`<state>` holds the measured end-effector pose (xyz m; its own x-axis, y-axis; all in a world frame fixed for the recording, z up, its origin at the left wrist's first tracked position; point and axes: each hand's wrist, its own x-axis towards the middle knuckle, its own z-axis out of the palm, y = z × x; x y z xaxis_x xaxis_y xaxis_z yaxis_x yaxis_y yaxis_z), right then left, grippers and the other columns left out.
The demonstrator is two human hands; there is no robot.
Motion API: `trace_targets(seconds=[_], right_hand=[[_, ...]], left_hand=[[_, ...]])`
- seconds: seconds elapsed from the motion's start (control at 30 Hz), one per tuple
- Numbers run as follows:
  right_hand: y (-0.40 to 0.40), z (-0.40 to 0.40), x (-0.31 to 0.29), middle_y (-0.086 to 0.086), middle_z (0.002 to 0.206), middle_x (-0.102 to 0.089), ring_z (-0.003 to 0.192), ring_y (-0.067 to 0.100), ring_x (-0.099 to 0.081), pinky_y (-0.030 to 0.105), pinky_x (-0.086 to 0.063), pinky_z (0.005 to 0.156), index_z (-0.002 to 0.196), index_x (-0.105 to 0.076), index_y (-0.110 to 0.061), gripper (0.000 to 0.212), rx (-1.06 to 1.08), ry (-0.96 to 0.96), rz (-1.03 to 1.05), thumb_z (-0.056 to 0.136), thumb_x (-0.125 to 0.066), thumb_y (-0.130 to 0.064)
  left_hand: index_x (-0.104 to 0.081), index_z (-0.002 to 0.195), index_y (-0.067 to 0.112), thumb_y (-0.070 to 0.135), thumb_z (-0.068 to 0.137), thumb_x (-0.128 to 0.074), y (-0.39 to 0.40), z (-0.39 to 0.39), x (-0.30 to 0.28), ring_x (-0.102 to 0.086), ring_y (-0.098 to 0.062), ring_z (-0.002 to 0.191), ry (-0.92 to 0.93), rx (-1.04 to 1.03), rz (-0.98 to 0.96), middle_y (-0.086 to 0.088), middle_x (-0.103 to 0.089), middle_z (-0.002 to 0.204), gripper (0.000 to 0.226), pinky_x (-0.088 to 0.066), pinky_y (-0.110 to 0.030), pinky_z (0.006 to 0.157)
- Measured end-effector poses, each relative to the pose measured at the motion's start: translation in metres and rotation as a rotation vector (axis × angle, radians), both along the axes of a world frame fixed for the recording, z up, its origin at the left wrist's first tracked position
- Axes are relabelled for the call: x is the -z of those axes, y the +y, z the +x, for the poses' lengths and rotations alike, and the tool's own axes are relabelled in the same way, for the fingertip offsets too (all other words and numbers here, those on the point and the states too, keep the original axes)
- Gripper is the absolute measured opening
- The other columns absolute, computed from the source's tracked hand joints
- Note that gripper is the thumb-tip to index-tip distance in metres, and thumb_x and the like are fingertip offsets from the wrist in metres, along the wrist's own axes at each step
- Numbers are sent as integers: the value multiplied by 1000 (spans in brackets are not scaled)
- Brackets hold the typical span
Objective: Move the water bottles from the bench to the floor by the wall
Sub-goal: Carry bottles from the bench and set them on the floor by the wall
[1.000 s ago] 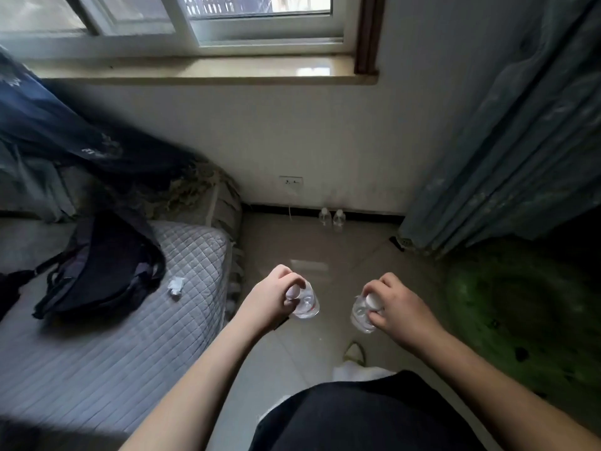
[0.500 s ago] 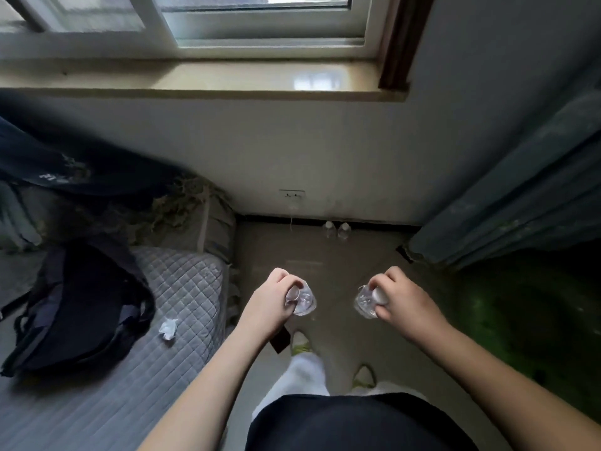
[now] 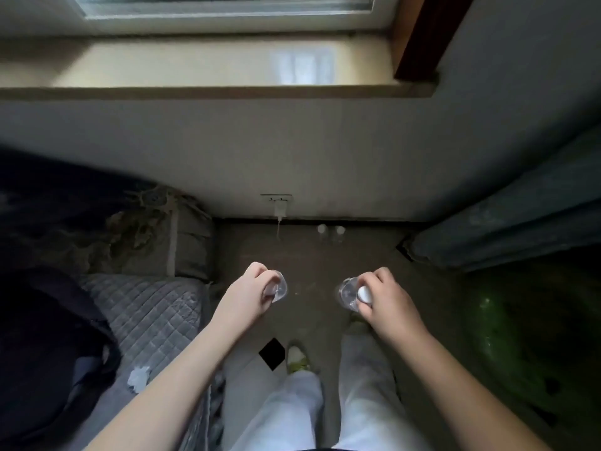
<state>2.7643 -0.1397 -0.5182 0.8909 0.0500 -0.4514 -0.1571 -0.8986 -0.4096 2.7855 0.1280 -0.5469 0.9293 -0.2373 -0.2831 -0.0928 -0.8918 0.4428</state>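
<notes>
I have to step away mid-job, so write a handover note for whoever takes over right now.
Left hand: grips a clear water bottle near its top.
Right hand: grips a second bottle at its white cap.
Done: two bottles stand on the floor by the wall, right of the charger.
Left: carry both held bottles forward and stand them beside that pair. Whether any remain on the bench is out of view.

A lived-in home bedroom: a grey quilted bench pad with a dark backpack on it, a pale stone windowsill, a white wall socket (charger plugged in) and a blue-grey curtain.
</notes>
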Motion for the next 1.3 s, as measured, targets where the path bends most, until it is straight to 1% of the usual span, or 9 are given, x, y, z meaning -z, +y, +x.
trace_targets(seconds=[0.17, 0.43, 0.53, 0.63, 0.87, 0.97, 1.07, 1.2, 1.3], right_hand=[[-15, 41, 53, 0, 108, -47, 93, 23, -57, 27, -39, 72, 104, -57, -20, 25, -16, 28, -4, 80, -66, -19], [-39, 97, 151, 7, 105, -49, 95, 29, -55, 33, -43, 74, 98, -61, -15, 21, 64, 41, 9, 80, -70, -22], [-43, 116, 191, 5, 105, -48, 96, 28, -53, 29, -37, 71, 99, -60, -15, 23, 107, 42, -78, 81, -69, -27], [-48, 134, 237, 9, 110, -50, 98, 30, -53, 33, -42, 76, 101, -60, -16, 24, 125, 29, -133, 80, -68, -24], [-64, 174, 336, 15, 116, -51, 105, 33, -53, 32, -43, 79, 106, -60, -10, 31, 100, 107, -204, 79, -68, -21], [-70, 194, 375, 16, 114, -54, 104, 33, -54, 32, -45, 83, 106, -59, -8, 36, -5, 162, -275, 76, -72, -23], [-81, 211, 410, 12, 110, -55, 95, 29, -57, 31, -48, 77, 106, -56, -10, 34, -103, 185, -328, 78, -70, -23], [-101, 226, 448, 10, 106, -60, 93, 25, -57, 28, -45, 71, 100, -59, -10, 31, -205, 186, -325, 74, -72, -20], [-103, 235, 463, 2, 99, -52, 87, 17, -51, 25, -39, 61, 104, -56, -12, 33, -286, 248, -369, 77, -72, -23]], left_hand=[[-60, 98, 23, 11, 72, -70, -11, 41, 48, -60, -22, 77, 25, -9, 2, 3, -52, 103, 30, -50, -32, 58], [-62, 111, 18, 12, 79, -64, -56, 81, 158, -59, -30, 92, 129, -209, -63, -6, -49, 116, 33, -43, -28, 72], [-63, 107, 17, 10, 79, -65, -60, 100, 203, -58, -28, 95, 126, -224, -120, -7, -53, 115, 29, -41, -26, 72], [-64, 101, 18, 7, 74, -68, -60, 116, 252, -56, -21, 99, 151, -234, -175, -3, -54, 113, 29, -37, -20, 74], [-63, 100, 10, -8, 71, -61, -67, 129, 355, -50, -17, 80, 117, -216, -238, -5, -47, 104, 35, -30, -15, 67], [-64, 98, 10, -8, 69, -62, -67, 146, 399, -56, -27, 83, 125, -131, -199, -11, -49, 102, 35, -38, -22, 71], [-63, 101, 15, 0, 69, -67, -68, 167, 430, -57, -31, 91, 193, 25, -59, -11, -50, 107, 36, -49, -37, 79], [-56, 106, 17, 8, 71, -73, -63, 181, 464, -56, -29, 93, 263, 80, -2, -9, -48, 107, 39, -48, -36, 79], [-53, 110, 19, 15, 73, -74, -61, 188, 481, -54, -26, 96, 253, 160, 126, -6, -47, 106, 43, -42, -29, 76]])
